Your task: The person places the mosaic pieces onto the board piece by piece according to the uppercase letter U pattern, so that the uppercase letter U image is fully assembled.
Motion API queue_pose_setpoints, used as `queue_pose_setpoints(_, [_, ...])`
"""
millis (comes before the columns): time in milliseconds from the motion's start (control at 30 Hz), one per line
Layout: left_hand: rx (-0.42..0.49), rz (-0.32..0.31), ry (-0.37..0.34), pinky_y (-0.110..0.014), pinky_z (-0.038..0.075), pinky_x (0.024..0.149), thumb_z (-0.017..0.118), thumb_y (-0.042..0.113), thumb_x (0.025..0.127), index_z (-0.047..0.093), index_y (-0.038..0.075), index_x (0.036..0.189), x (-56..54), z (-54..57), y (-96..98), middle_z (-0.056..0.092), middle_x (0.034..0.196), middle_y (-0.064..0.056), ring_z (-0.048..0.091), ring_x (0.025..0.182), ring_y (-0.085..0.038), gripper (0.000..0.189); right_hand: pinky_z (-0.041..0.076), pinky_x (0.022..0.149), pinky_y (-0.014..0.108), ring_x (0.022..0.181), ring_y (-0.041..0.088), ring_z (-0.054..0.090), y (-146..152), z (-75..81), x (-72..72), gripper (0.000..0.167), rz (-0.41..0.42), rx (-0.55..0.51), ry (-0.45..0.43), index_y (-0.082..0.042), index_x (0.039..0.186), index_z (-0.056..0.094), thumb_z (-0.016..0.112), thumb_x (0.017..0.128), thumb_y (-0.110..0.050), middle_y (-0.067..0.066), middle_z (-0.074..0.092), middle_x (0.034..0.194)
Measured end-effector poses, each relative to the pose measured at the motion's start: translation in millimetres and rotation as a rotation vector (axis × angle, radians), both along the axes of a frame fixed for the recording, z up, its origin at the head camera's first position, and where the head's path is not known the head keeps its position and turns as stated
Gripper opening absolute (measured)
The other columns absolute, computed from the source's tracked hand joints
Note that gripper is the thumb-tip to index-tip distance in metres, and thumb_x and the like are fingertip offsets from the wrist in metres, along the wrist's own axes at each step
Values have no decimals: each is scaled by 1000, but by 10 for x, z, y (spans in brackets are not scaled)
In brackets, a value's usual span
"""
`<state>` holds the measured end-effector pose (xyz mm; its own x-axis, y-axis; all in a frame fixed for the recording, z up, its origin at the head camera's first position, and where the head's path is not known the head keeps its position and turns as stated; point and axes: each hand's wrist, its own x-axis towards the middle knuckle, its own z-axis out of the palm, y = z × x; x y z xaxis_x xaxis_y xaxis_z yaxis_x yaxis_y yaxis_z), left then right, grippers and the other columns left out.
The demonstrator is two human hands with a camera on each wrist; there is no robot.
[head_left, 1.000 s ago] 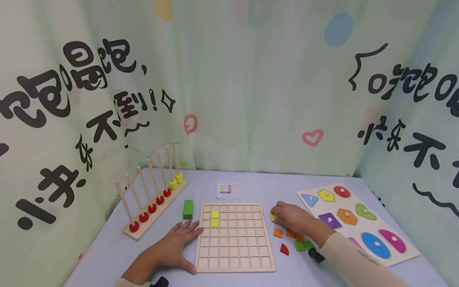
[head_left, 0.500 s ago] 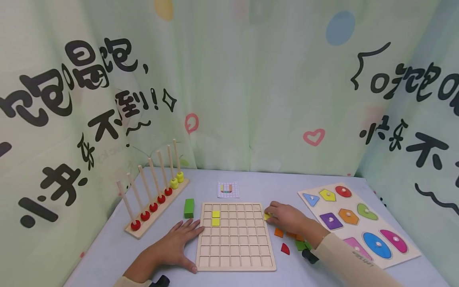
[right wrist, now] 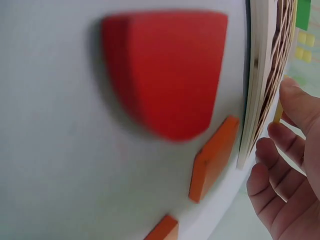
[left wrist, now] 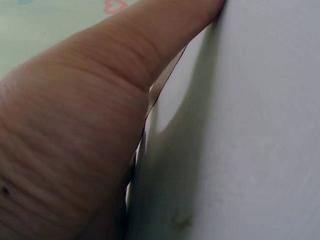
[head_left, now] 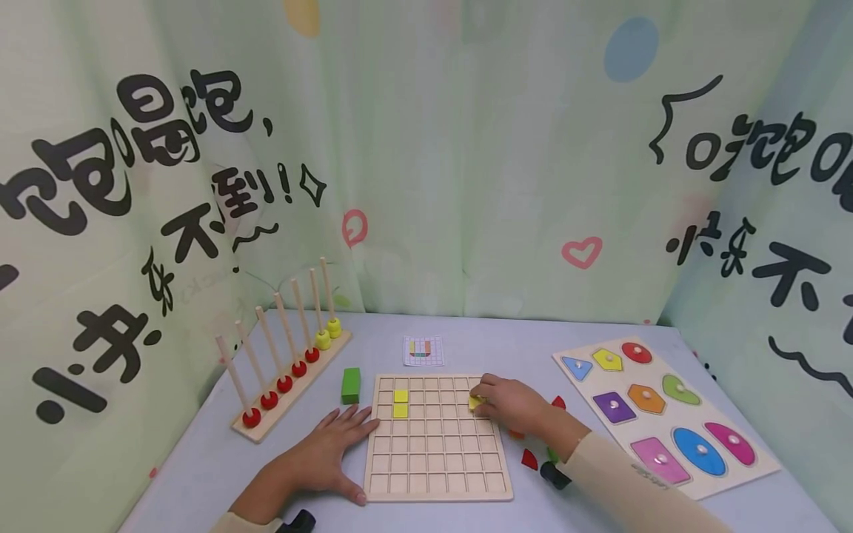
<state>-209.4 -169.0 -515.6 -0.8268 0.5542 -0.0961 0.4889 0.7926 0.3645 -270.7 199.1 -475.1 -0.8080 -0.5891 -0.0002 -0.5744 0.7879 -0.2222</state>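
Observation:
A wooden grid board [head_left: 436,466] lies at the middle of the table, with two yellow square tiles [head_left: 400,403] one behind the other in its left part. My right hand [head_left: 509,403] pinches another yellow tile [head_left: 474,403] between thumb and finger over the board's right side, towards the back. In the right wrist view the tile [right wrist: 278,111] shows as a thin edge between the fingertips. At the board's left edge my left hand [head_left: 326,455] rests with spread fingers, fingertips and thumb touching the frame. The left wrist view shows mostly the thumb side of that hand [left wrist: 85,125].
Red quarter-round pieces [head_left: 529,460] and orange pieces [right wrist: 215,159] lie right of the board, partly under the right arm. A shape puzzle [head_left: 656,414] stands at right, a bead-and-peg rack [head_left: 293,385] at left. Behind the board are a pattern card [head_left: 423,351] and a green block [head_left: 350,386].
My right hand has carried the yellow tile leftwards from beside the board to over its right columns. The left hand has stayed at the board's left edge.

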Motion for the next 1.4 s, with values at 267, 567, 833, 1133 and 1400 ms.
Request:
queue_pose_setpoints(267, [3,15,-18,-55,7,115,66,86,53,35,25,152,2,16,12,23,160,-2,12,147,-29,120,51,81,30,84,9,53,-144,-19,13,30,51,29,16,-14,118,66,67,93,-30,-8,54,103])
queue_pose_setpoints(567, [11,17,-19,-55,7,115,67,85,53,36,24,152,19,24,12,23,160,-2,12,147,-29,120,50,77,27,80,7,52,-293,-53,40,28,83,12,19,-14,116,68,66,94,-30,-9,55,100])
queue_pose_setpoints(833, [17,21,-21,-55,7,115,67,85,52,35,26,152,-12,-11,5,22,160,-1,11,147,-28,121,51,86,32,90,9,55,-389,23,35,31,55,-38,-2,-14,119,67,65,94,-33,-8,58,105])
queue_pose_setpoints(1133, [29,18,-23,-55,7,115,69,84,53,37,24,152,4,11,10,23,160,-2,11,147,-29,120,50,79,27,83,5,53,-510,-16,21,27,159,-50,24,-13,116,68,67,93,-28,-9,56,101])
queue_pose_setpoints(1400, [30,23,-34,-55,7,115,69,83,53,36,25,152,8,13,6,23,160,-1,11,147,-29,120,50,80,27,86,6,56,-635,26,59,27,194,-59,44,-14,115,69,67,93,-29,-8,57,101])
